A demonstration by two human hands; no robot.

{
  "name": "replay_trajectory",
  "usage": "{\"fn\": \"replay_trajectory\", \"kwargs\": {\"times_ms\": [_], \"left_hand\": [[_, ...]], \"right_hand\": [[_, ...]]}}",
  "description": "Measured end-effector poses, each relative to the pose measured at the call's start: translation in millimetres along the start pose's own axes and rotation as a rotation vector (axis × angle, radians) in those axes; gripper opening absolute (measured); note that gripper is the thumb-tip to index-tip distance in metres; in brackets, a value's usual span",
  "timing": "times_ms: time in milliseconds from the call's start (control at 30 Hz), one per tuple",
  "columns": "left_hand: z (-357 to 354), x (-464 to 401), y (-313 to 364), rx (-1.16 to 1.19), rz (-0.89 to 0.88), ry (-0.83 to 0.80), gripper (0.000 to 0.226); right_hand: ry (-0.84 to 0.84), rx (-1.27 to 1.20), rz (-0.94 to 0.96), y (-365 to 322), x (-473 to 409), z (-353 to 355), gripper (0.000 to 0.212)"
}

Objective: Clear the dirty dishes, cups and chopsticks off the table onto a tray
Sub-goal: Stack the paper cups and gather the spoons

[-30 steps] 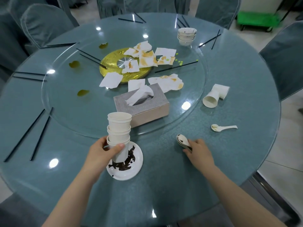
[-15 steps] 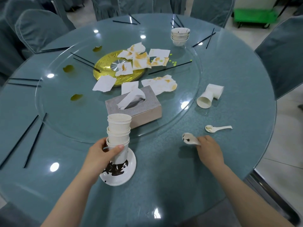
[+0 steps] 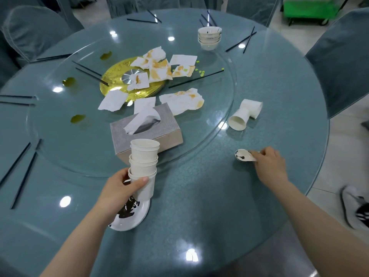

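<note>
My left hand grips the lower part of a stack of white paper cups standing on a small white plate smeared with dark sauce. To the right, my right hand is closed on a white spoon with dark stains, its bowl pointing left just above the table. Two paper cups lie tipped over beyond it. Stacked white bowls stand at the far side. Black chopsticks lie scattered on the glass turntable and around the table rim.
A grey tissue box sits just behind the cup stack. Stained napkins cover a gold disc at the turntable's centre. Covered chairs ring the table, a green cart stands at the far right, and a shoe shows on the floor.
My right hand has carried the stained spoon to the right, to where a second white spoon lay; that spoon is now hidden under the hand. My left hand has stayed on the cups.
</note>
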State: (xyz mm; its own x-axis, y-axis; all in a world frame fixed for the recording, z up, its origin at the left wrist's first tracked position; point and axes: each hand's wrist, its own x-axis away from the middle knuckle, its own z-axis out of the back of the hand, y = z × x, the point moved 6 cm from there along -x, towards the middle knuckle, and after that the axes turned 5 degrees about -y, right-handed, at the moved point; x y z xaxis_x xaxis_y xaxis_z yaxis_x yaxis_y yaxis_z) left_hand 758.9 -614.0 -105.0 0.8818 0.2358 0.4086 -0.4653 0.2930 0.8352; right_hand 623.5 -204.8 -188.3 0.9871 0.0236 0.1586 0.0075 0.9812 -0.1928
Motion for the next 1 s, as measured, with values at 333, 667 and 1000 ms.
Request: {"fn": "replay_trajectory", "kwargs": {"times_ms": [333, 667, 1000], "left_hand": [[13, 4, -9, 0.036, 0.035, 0.007, 0.030], [50, 12, -18, 0.106, 0.016, -0.025, 0.055], [145, 12, -45, 0.264, -0.024, 0.022, 0.060]], "right_hand": [[0.004, 0.067, 0.076, -21, 18, -10, 0.013], [-0.282, -0.044, 0.261, -117, 68, -37, 0.024], [-0.379, -0.031, 0.306, -224, 90, -53, 0.025]]}}
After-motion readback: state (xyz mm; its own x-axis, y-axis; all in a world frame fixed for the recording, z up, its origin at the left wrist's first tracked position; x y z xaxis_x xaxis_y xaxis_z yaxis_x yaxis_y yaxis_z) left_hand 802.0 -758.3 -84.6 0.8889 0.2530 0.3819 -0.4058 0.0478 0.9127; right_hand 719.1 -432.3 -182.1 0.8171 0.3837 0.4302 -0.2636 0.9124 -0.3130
